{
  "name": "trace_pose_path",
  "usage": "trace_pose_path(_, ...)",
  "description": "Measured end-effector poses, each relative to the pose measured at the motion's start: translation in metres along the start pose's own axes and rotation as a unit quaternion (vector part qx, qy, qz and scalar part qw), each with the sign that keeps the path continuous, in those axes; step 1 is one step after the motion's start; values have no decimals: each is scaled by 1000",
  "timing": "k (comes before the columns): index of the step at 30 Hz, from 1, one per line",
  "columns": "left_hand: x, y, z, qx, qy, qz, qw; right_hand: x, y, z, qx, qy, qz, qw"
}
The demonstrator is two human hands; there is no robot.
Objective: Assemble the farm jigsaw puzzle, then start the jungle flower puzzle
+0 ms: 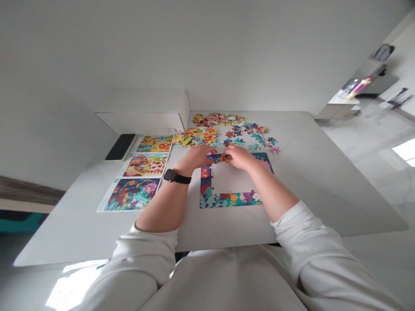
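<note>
A short strip of joined jigsaw pieces [218, 157] is pinched from both ends by the left hand [196, 157] and the right hand [238, 157], with the fingers [228, 152] of each pretty much clamped together on it. The strip is held right over the top gap of a colourful puzzle border [228, 199]. A black smartwatch [171, 176] is worn on the left wrist. Loose pieces [223, 131] are heaped just beyond on a white table [308, 172], with printed picture sheets [136, 175], a white box [142, 113] and a phone [120, 147] off to the left.
</note>
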State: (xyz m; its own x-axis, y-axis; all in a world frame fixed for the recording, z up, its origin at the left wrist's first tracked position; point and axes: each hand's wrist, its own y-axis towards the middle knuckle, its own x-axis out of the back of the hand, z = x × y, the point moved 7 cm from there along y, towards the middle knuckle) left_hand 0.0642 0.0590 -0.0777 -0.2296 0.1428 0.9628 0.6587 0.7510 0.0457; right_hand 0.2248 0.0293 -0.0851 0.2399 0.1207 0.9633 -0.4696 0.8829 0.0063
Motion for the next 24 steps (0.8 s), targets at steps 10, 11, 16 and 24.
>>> trace_pose_path(10,12,-6,42,219,-4,-50,975,4,0,4,-10,5,-16,1000)
trace_pose_path(11,11,-6,41,225,-7,-49,973,2,0,6,-8,5,-8,1000)
trace_pose_path(16,-3,-2,40,219,-22,-36,975,-4,-1,12,16,14,30,999)
trace_pose_path(24,-13,2,51,204,-25,-40,978,-1,-2,17,11,7,46,999)
